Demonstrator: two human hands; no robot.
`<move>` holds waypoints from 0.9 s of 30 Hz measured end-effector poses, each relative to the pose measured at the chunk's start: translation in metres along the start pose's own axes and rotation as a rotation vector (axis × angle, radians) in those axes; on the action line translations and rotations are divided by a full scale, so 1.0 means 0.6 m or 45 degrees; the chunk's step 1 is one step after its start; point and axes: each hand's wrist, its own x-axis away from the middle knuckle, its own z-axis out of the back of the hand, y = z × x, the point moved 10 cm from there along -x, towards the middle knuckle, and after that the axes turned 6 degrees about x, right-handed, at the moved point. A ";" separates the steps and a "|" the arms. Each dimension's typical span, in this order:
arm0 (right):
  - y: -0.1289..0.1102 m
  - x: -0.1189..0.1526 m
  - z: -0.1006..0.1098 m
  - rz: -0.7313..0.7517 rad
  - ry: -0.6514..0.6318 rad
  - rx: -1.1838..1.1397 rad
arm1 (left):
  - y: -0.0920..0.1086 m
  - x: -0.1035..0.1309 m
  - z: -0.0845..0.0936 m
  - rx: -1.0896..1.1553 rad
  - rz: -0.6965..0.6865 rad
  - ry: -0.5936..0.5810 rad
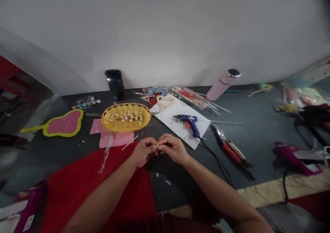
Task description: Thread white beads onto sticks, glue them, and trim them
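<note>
My left hand (145,151) and my right hand (173,149) meet over the dark table, fingertips pinched together. Between them is a small cream-coloured piece (158,146), mostly hidden by the thumbs, and both hands hold it. Behind my left hand stands a yellow woven basket (126,127) with several small, pale, knobbly pieces in it. A thin pale stick (130,142) lies to the left of my left hand. Beyond my right hand, a blue glue gun (189,120) rests on a white sheet (177,131), its nozzle pointing left.
Red-handled pruning shears (229,147) lie on the right, near the glue gun's black cord (218,160). A pink flask (223,85), bundled strips (190,97) and a phone (115,85) are at the back. Red cloth (77,184) covers the front left; a yellow-edged pink fan shape (64,123) lies beyond.
</note>
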 end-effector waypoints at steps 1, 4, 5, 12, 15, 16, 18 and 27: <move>0.000 0.000 -0.001 0.001 -0.001 0.000 | 0.000 0.000 0.000 0.000 0.001 0.004; -0.002 0.000 -0.001 0.020 0.008 -0.004 | -0.001 0.000 0.001 0.006 0.002 0.015; -0.003 0.000 0.000 0.027 0.013 -0.004 | 0.000 0.000 0.001 0.007 0.000 0.022; -0.008 0.000 -0.003 0.038 0.007 -0.026 | 0.001 0.001 -0.002 0.010 -0.015 -0.006; -0.009 0.001 -0.006 0.038 -0.004 -0.033 | 0.003 0.001 -0.002 0.006 -0.020 -0.007; -0.009 0.001 -0.007 0.039 -0.004 -0.029 | 0.003 0.001 -0.001 0.006 -0.019 -0.004; -0.010 0.001 -0.007 0.046 0.001 -0.012 | 0.003 0.001 0.000 0.006 -0.022 -0.001; -0.003 0.002 -0.001 0.073 -0.018 0.196 | 0.006 -0.001 0.009 -0.064 -0.078 0.048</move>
